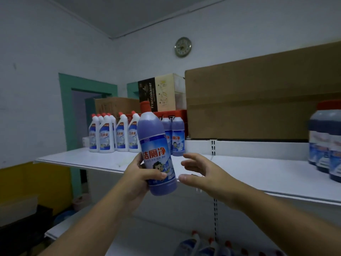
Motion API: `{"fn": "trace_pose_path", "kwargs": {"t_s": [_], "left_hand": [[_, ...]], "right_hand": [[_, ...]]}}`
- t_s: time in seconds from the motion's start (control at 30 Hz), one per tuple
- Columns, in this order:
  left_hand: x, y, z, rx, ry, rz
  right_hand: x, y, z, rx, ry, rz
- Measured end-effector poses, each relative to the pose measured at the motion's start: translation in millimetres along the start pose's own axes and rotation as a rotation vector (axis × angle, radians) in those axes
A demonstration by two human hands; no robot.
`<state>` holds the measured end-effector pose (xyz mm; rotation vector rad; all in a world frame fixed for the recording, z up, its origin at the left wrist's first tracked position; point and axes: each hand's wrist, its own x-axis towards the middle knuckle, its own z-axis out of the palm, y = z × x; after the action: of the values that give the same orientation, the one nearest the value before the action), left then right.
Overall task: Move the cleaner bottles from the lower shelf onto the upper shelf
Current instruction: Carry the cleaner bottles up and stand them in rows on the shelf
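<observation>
- a tall round plastic bottle of purple-blue liquid (156,154) has a red screw cap, a rounded shoulder and a blue label with big red chinese letters and a cartoon child.
- the label faces the camera.
- the long axis of this bottle is almost upright; the cap points up and leans a little to the left, and the base points down and a little to the right.
- the bottle is in the air, in front of the front edge of the white upper shelf (83,159) and above the white lower shelf (147,237).
- the left hand (140,180) grips the lower half of the bottle: the thumb lies across the bottom of the label and the fingers go behind.
- the right hand (201,174) holds nothing; its fingers are spread and relaxed, just beside the base of the bottle.
- two more purple-blue bottles (178,135) stand upright on the upper shelf behind the held one.
- to their left stands a group of white bottles with slanted red caps (114,133).
- more red-capped bottles (203,248) stand on the lower shelf, near the bottom edge of the view.
- a large brown cardboard box (249,104) stands at the back right of the upper shelf.
</observation>
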<state>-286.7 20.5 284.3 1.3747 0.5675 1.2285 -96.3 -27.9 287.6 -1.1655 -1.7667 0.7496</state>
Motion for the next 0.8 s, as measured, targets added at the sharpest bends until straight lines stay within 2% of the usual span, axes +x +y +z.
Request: {"fn": "trace_pose_path", "kwargs": {"t_s": [0.53, 0.7, 0.8], "left_hand": [[157.5, -10.0, -92.2, 0.05, 0.051, 0.013], [211.2, -19.4, -119.6, 0.048, 0.04, -0.025], [242.2, -23.4, -140.5, 0.12, -0.008, -0.064]], "right_hand": [[176.5, 31.0, -8.2, -0.229, -0.134, -0.036], [210.7, 46.1, -6.4, -0.374, -0.099, -0.001], [230.1, 58.9, 0.5, -0.569, -0.101, 0.039]]}}
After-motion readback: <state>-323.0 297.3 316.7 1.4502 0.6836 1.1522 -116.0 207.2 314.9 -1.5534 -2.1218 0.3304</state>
